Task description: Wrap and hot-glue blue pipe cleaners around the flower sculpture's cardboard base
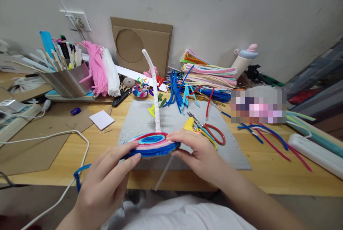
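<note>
A round disc [154, 147] covered in rings of blue, pink, red and light-blue pipe cleaner is between my two hands, over the front of the grey cutting mat [230, 156]. My left hand [105, 178] grips its left edge, fingertips on the top and the rim. On the right edge, my right hand [199, 153] pinches the disc with the thumb below. A white wrapped stem [156, 97] rises behind the disc, bent at its top; whether it joins the disc is unclear. The loose end of a blue pipe cleaner [77, 178] sticks out beside my left hand.
Pliers [191, 117] and red-handled scissors [218, 133] lie on the mat. Pipe cleaner bundles [209, 74] are piled behind. A metal holder of sticks [66, 79] stands left, near a white cable [87, 142]. Cardboard [158, 44] leans on the wall; a white power strip [316, 153] lies right.
</note>
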The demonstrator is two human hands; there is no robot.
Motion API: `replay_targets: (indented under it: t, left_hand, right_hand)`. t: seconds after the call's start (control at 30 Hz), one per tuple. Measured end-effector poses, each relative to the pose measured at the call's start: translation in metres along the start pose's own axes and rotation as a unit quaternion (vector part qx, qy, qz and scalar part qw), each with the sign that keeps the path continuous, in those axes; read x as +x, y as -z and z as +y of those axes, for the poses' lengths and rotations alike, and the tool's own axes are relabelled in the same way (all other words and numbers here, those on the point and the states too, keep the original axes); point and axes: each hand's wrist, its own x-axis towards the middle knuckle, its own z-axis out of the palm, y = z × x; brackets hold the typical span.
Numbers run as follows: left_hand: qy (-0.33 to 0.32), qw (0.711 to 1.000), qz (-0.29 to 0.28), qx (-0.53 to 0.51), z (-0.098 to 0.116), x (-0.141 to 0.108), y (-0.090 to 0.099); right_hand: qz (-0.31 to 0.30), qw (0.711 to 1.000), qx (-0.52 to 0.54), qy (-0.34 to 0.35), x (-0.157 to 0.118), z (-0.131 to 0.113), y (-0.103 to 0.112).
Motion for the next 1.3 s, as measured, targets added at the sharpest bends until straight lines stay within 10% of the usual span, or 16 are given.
replay_targets:
  t: [1.3]
  left_hand:
    - [0.016,0.997,0.026,-0.071,-0.006,0.004,-0.018]
  right_hand:
    - [0.121,0.984,0.105,-0.082,0.016,-0.018,-0.036]
